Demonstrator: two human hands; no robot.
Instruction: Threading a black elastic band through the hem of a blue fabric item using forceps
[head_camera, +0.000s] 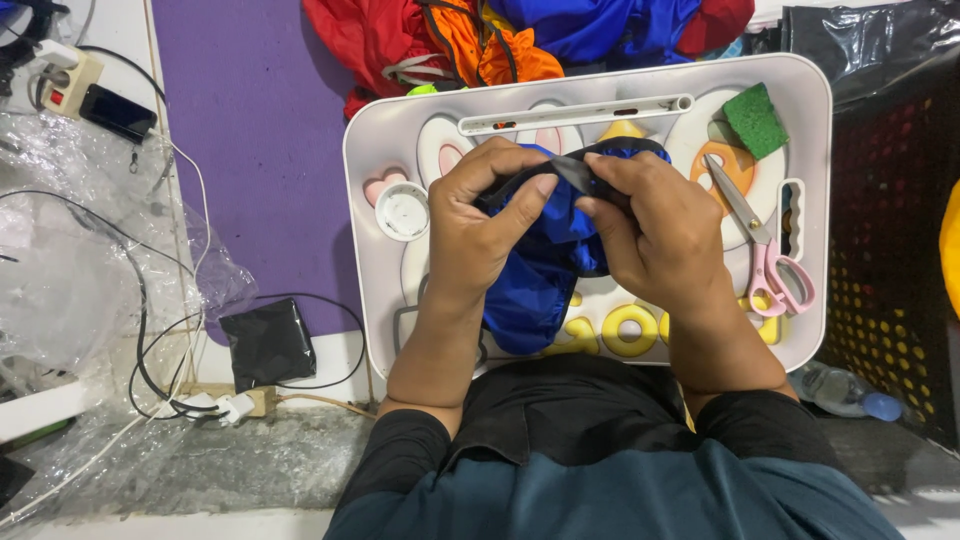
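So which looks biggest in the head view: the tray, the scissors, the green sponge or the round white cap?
1. Tray, by far.
2. Scissors.
3. Green sponge and white cap: these look about alike, so I won't rank them.

A head-worn camera looked straight down, close over a white lap tray (815, 200).
The single view took in the wearer's forearms and chest below, with floor clutter at both sides.
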